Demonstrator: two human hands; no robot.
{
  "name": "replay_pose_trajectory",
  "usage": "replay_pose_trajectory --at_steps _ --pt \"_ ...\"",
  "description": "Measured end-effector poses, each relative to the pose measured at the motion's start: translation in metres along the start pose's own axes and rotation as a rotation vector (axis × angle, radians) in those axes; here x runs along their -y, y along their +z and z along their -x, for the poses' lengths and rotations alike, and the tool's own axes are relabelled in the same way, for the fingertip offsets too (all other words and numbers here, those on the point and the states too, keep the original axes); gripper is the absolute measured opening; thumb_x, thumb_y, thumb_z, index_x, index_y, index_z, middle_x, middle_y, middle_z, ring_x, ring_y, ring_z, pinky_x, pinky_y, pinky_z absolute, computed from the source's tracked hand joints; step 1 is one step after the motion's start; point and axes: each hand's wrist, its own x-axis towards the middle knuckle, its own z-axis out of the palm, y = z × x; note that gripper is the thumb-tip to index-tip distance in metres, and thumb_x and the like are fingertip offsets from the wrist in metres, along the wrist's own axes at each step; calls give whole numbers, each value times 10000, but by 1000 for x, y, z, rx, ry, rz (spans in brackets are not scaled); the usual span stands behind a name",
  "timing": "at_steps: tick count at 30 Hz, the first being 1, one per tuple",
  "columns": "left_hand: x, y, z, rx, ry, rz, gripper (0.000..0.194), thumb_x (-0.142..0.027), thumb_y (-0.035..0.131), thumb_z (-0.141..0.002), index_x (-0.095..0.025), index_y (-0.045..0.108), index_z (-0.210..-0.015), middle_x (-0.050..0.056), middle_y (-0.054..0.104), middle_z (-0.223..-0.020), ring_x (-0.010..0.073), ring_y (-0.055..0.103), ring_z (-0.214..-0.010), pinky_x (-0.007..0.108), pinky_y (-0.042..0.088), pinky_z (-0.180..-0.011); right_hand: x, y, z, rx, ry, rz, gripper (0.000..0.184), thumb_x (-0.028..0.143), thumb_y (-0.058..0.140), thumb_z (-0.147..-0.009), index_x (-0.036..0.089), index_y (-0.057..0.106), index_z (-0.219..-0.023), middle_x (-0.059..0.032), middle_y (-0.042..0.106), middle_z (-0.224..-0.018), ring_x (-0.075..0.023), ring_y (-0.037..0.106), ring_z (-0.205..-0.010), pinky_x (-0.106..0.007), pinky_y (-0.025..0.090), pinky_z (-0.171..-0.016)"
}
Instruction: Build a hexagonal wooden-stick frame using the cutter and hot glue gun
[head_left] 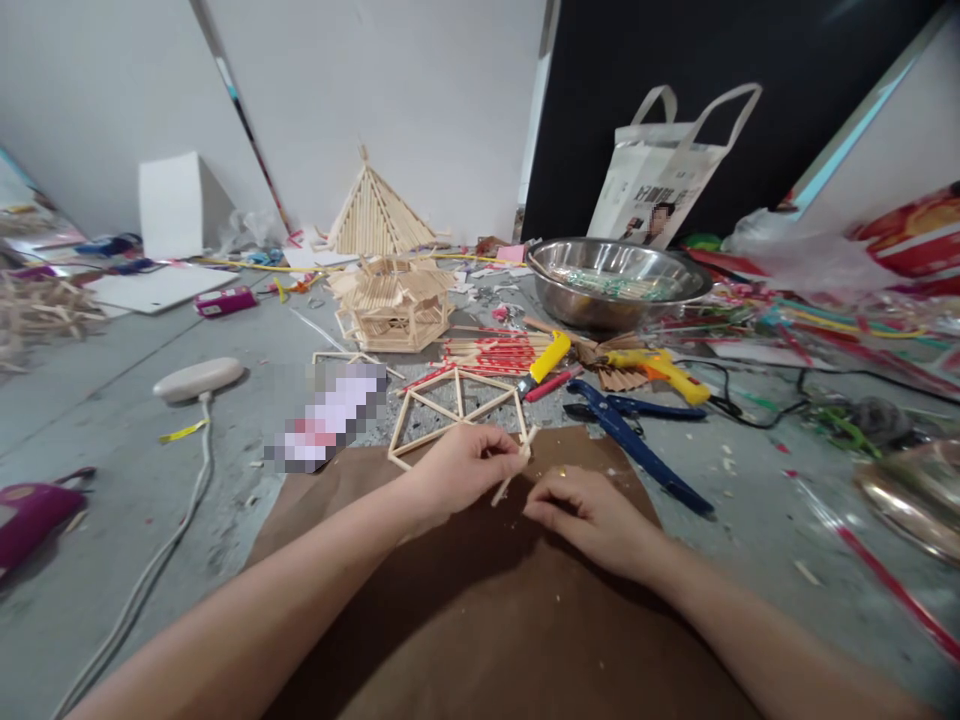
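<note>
My left hand point(472, 462) pinches a short thin wooden stick point(501, 493) between thumb and fingertips, over the brown sheet. A little to its right, my right hand point(589, 515) has thumb and index finger drawn together. Whether something small is between them I cannot make out. Just beyond the left hand lies a polygon-shaped frame of wooden sticks point(459, 397) with inner spokes; my hand hides part of its near side. Farther right rest dark blue cutting pliers point(637, 445) and a yellow utility knife point(550, 360).
Behind are a stick-built pavilion model point(397, 310) and a pointed stick roof point(375, 212). A steel basin point(592, 300) stands right of them, near a yellow glue gun point(660, 372). A white cable point(180, 530) crosses the left floor near a blurred-out flat object point(330, 418).
</note>
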Motion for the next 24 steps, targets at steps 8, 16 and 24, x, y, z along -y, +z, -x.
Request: replay_pose_trajectory --at_steps 8,16,24 --pt "15 -19 -10 -15 -28 -428 198 -308 485 -697 -155 611 -711 -9 573 -638 98 473 -579 191 339 -532 -20 -1 0 -129 44 251 283 365 416 -802 180 540 -629 -10 567 -606 -132 498 -611 -245 351 -567" --pt "9 -14 -7 39 11 -135 198 -300 491 -718 -132 588 -757 -15 537 -615 74 452 -546 181 342 -513 -17 5 -3 -274 -120 169 190 243 485 -765 197 592 -915 -75 564 -945 -182 490 -917 -333 385 -804" --pt "-3 13 3 79 95 299 141 -248 513 -724 -110 533 -746 -7 521 -628 57 464 -528 178 383 -514 1 7 0 -17 -32 -385 453 306 569 -704 175 433 -1116 -74 516 -1073 -190 475 -981 -313 397 -816"
